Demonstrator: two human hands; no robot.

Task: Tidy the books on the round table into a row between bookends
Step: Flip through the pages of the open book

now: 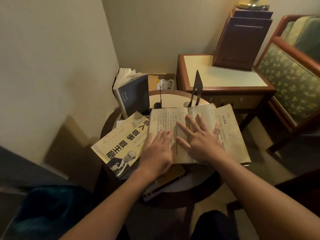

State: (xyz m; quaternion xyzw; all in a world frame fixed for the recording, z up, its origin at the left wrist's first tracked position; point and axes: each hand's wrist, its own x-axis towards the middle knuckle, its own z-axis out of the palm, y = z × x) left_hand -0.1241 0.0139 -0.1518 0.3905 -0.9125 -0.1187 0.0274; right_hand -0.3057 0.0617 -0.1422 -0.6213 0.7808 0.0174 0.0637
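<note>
The open book (164, 118) is pinned flat by the left hand (158, 151) and right hand (202, 141), fingers spread, nothing gripped, likely before being closed.

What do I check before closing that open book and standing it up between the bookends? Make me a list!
1. Both hands on the open book: ok. The left hand and right hand lie flat on its pages.
2. Open book shut: not ok, it lies open.
3. Bookends upright: ok, the left bookend and right bookend both stand.
4. Room between them: ok, bare table shows there.
5. Right bookend's foot free: cannot tell, the open book's far edge hides it.
6. Other books in the row: not ok. The dark blue book stands outside the left bookend; the yellow book lies flat.
</note>
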